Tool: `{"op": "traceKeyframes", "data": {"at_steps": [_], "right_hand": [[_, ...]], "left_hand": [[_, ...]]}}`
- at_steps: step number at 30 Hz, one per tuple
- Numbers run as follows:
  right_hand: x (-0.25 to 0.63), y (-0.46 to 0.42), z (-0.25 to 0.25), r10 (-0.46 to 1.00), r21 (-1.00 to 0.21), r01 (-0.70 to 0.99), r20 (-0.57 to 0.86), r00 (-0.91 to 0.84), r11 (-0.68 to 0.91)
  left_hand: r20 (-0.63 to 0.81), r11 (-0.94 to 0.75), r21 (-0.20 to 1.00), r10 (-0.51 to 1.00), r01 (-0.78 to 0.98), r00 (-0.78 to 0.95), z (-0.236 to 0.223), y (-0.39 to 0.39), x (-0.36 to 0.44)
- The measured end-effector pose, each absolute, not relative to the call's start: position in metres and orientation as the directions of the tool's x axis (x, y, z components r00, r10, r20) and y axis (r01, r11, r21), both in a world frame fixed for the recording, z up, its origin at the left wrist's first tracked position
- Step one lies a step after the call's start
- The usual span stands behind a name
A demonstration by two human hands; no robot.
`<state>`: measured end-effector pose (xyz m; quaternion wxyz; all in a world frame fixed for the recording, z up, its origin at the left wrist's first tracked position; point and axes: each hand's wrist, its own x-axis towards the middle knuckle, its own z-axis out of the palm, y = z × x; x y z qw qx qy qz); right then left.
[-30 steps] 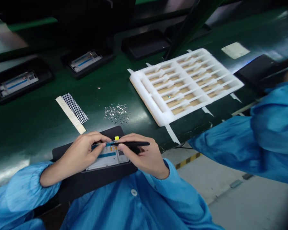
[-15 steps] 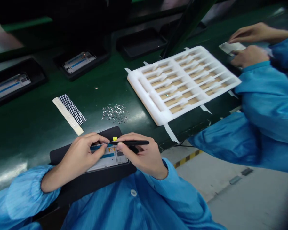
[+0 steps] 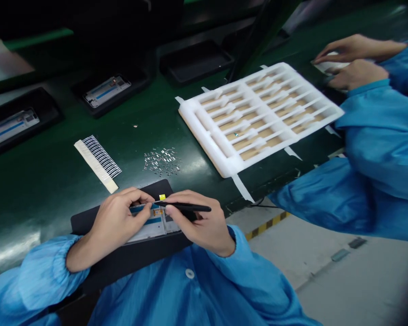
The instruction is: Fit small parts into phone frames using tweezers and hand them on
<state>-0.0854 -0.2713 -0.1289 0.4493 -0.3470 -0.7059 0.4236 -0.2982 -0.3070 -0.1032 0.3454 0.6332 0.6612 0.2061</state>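
Note:
A silver phone frame (image 3: pixel 146 233) with blue strips lies in front of me on a black tray (image 3: pixel 163 185). My left hand (image 3: pixel 122 213) is over its left part, thumb and index finger pinched at the upper edge. Whatever is between those fingertips is too small to make out. In my right hand (image 3: pixel 202 222) are slim black tweezers (image 3: pixel 187 207), held nearly level. Their tip points left and meets the left fingertips. A small yellow tab (image 3: pixel 162 197) stands just behind the tip. Both hands partly cover the frame.
Beyond the tray lie a comb-like strip of thin pins (image 3: pixel 97 165) and scattered tiny metal pieces (image 3: pixel 161 161). A white foam tray (image 3: pixel 229 163) is taped down on the right. Black trays (image 3: pixel 104 102) with phone frames stand behind. A co-worker's hands (image 3: pixel 358 72) work at right.
The handle end of the tweezers has dipped slightly; my left hand stays in its pinch. The black trays behind have shifted left. The co-worker's hands have moved a little over a pale piece.

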Motion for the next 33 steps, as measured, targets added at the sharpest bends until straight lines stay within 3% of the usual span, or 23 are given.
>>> {"op": "traceKeyframes", "data": {"at_steps": [9,14,20,23,25,29,33], "right_hand": [[-0.083,-0.273,-0.137,0.805,-0.873,0.068,0.413,-0.426,0.483],[-0.082,-0.275,-0.140,0.772,-0.841,0.072,0.454,-0.445,0.536],[-0.085,-0.277,-0.142,0.801,-0.858,0.084,0.432,-0.415,0.507],[-0.087,-0.279,-0.142,0.801,-0.854,0.115,0.418,-0.428,0.507],[-0.087,-0.279,-0.141,0.807,-0.862,0.110,0.409,-0.425,0.495],[-0.084,-0.277,-0.133,0.861,-0.911,0.056,0.364,-0.354,0.408],[-0.078,-0.274,-0.128,0.895,-0.926,0.072,0.337,-0.292,0.372]], "left_hand": [[-0.181,0.073,0.678,0.981,0.731,0.071,-0.104,-0.307,-0.299],[-0.148,-0.082,0.635,0.963,0.768,0.226,-0.099,-0.309,-0.309],[0.096,-0.298,0.341,0.954,0.891,0.282,-0.101,-0.325,-0.313],[0.102,-0.361,0.295,0.933,0.885,0.346,-0.100,-0.325,-0.319],[0.088,-0.326,0.246,0.945,0.913,0.313,-0.100,-0.317,-0.329],[0.070,-0.141,-0.012,0.987,0.990,0.142,-0.105,-0.294,-0.353],[0.074,-0.118,-0.097,0.989,0.988,0.125,-0.116,-0.283,-0.362]]}}
